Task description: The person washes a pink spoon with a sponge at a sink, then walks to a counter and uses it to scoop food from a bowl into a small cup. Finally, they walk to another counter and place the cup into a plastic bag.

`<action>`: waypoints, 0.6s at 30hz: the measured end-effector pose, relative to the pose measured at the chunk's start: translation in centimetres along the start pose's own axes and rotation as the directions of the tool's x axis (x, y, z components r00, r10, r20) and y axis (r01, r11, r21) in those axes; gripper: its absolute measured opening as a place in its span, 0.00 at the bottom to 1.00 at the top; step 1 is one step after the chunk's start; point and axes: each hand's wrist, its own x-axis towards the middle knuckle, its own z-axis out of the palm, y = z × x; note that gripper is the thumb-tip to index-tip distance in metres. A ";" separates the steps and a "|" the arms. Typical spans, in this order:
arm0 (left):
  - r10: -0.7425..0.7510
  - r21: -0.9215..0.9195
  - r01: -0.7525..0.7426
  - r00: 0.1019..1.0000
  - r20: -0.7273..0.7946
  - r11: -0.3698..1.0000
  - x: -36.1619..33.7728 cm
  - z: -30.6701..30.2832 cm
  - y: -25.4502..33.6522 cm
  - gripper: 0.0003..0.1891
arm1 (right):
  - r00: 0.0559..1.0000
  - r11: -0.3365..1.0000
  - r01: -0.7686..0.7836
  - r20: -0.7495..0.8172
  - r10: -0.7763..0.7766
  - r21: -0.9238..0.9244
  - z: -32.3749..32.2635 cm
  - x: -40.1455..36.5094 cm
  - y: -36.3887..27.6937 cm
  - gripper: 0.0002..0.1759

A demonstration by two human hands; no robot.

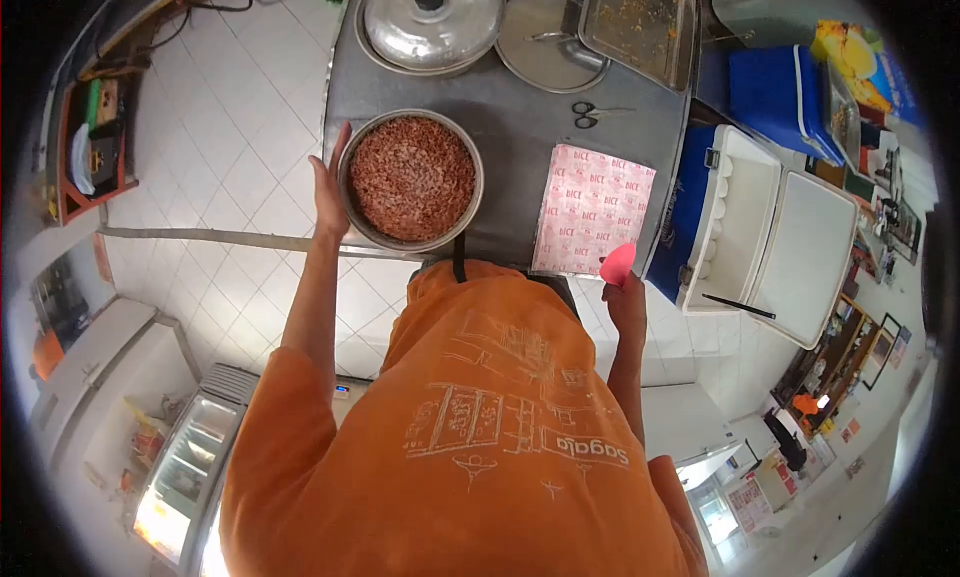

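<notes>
A round metal bowl (480, 182) full of reddish-brown grains (412, 177) stands on the metal table. My left hand (328, 192) lies against the bowl's left side, its thumb apart from the other fingers. On the right, my right hand (625, 295) is closed around a pink scoop-like piece (618, 264), over the near right corner of the printed paper sheets (597, 209). Those sheets are white with pink and red lettering and lie flat. Beyond them rest the scissors (598, 113).
A lidded pot (430, 17), a round metal tray (540, 67) and a rectangular tray with crumbs (640, 22) are at the table's far side. An open blue-and-white cooler (735, 227) stands right of the table (510, 127), near a second blue box (775, 97).
</notes>
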 end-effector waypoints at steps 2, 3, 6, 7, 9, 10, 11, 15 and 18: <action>0.028 0.134 -0.007 0.987 -0.156 0.991 -0.6 -3.3 -5.2 0.46 | 1.000 0.999 -0.021 -0.007 0.021 0.028 0.2 -0.3 0.6 0.10; 0.011 0.244 0.100 0.910 -0.415 0.965 -1.4 -5.4 -7.9 0.42 | 1.000 1.000 -0.009 0.012 0.009 -0.004 0.1 -0.6 0.2 0.09; 0.237 0.135 -0.340 0.280 -0.930 0.931 -7.7 -5.9 -2.6 0.36 | 0.999 0.997 0.043 -0.019 -0.045 -0.059 -0.5 -2.2 1.5 0.09; 0.461 0.437 -0.218 0.072 -0.884 0.873 -9.1 -7.0 -1.7 0.35 | 0.993 0.992 0.092 -0.070 -0.098 -0.084 -0.4 -1.8 1.9 0.09; 0.487 0.449 -0.190 0.359 -0.796 0.873 -11.0 -8.2 -2.0 0.35 | 0.999 1.000 -0.012 -0.044 0.013 0.008 -0.4 -1.7 2.0 0.09; 0.467 0.396 -0.249 0.508 -0.724 0.884 -10.3 -6.5 -1.5 0.35 | 0.993 0.988 -0.115 -0.015 0.117 0.099 -0.5 -2.0 1.9 0.09; 0.482 0.412 -0.266 0.626 -0.613 0.871 -9.1 -4.7 -1.5 0.33 | 0.999 0.998 -0.045 -0.008 0.045 0.037 -0.5 -2.1 1.6 0.09; 0.353 0.406 -0.230 0.899 -0.261 0.885 -2.3 0.8 -3.8 0.39 | 1.000 0.998 0.026 -0.001 -0.026 -0.065 0.1 -1.2 2.7 0.09; 0.239 0.405 -0.223 0.971 0.013 0.887 -0.6 3.2 -6.0 0.43 | 0.999 0.999 0.035 0.004 -0.035 0.025 -0.4 -1.2 1.5 0.09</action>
